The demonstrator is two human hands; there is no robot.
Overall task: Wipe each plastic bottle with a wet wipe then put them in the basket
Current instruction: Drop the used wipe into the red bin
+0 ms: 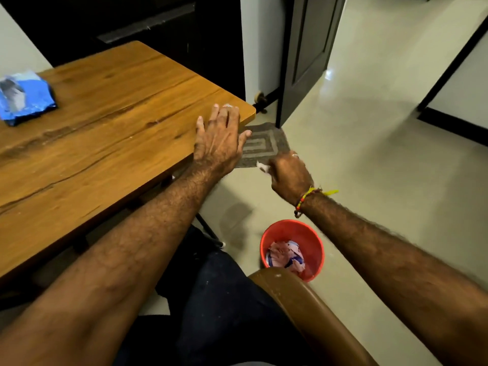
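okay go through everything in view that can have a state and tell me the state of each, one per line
left hand: open, fingers spread, flat at the table edge
right hand: closed on a white wipe, off the table over the floor
blue wipes pack: lying on the table, far left; open or sealed unclear
red bucket: upright on the floor, crumpled scraps inside
dark door: open

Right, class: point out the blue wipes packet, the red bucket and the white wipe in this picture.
blue wipes packet (25, 97), head view, middle of its crinkled top face.
red bucket (314, 235), head view, inner wall near the far rim.
white wipe (262, 166), head view, the bit sticking out of the right hand (289, 175).
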